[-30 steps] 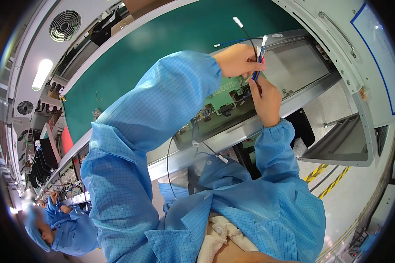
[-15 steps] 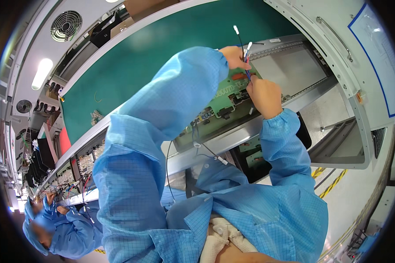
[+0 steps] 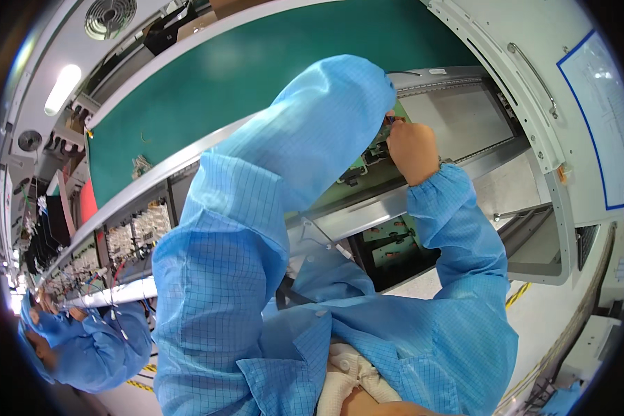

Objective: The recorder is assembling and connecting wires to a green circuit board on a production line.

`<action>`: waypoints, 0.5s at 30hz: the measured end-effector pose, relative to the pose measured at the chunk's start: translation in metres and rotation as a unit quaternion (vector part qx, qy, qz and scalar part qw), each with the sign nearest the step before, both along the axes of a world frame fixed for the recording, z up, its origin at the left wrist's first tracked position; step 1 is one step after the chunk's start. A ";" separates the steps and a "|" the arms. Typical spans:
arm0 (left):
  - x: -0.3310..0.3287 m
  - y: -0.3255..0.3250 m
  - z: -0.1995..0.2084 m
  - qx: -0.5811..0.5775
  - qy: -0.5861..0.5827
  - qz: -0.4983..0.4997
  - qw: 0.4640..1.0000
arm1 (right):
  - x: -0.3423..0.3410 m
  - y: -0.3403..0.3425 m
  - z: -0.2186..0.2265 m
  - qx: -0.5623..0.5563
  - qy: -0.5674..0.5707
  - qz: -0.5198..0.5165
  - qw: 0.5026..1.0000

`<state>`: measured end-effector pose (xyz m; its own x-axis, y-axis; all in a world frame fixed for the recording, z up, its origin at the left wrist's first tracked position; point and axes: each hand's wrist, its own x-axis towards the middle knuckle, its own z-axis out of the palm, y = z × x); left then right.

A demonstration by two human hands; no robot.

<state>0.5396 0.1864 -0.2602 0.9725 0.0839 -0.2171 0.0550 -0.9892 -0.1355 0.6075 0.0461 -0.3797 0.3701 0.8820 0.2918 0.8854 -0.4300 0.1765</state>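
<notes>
The left hand is almost wholly hidden behind its blue sleeve; only a sliver of skin shows past the cuff, so I cannot tell how far open it is or whether it holds anything. The same sleeve covers much of the green circuit board and part of the long metal frame around it. A small dark bundle of wires shows at the fingertips of the right hand, over the board, but its ends are lost between the hands and too small to make out.

The metal frame lies along the near edge of the green worktop. It holds the board and, to the right of it, a flat grey plate. Below the frame, a black tray contains green boards, partly cut off by the right sleeve. A thin cable with a white connector hangs in front of the frame, near the tray. At the left, dark-edged sections hold crowded small white parts, too fine to identify.

The right hand has its back to the camera, its fingers bent inward at the wires; whether they pinch them cannot be told.

At the lower left, a co-worker in blue is blurred and partly dark at the rim.
</notes>
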 end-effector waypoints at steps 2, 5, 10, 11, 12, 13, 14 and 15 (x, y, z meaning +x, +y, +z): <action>0.014 0.011 -0.012 -0.056 -0.026 0.061 0.996 | -0.004 0.000 0.012 0.002 -0.031 -0.008 0.999; -0.002 -0.026 0.045 0.047 0.075 0.032 0.996 | 0.003 -0.001 0.016 0.024 0.023 -0.049 0.998; 0.016 -0.027 0.015 -0.002 0.063 0.016 0.998 | 0.024 -0.001 0.018 0.007 0.029 -0.003 1.000; 0.021 -0.026 0.006 -0.007 0.058 0.010 0.998 | 0.027 -0.002 0.019 0.036 0.051 0.012 0.998; 0.027 -0.025 -0.003 -0.012 0.053 0.003 0.999 | 0.029 -0.003 0.019 0.031 0.046 0.018 0.998; 0.033 -0.026 -0.011 -0.015 0.049 -0.003 0.999 | 0.030 -0.004 0.018 0.085 0.082 0.047 0.992; 0.042 -0.026 -0.021 -0.017 0.043 -0.018 0.999 | 0.031 -0.008 0.018 0.140 0.116 0.069 0.981; 0.051 -0.026 -0.030 -0.017 0.039 -0.033 0.999 | 0.030 -0.010 0.021 0.139 0.111 0.067 0.982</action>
<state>0.5903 0.1602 -0.2901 0.9560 0.0118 -0.2932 -0.0193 -0.9945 -0.1030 0.6377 0.0364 -0.3590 0.3371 0.8248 0.4539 0.9410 -0.3105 -0.1345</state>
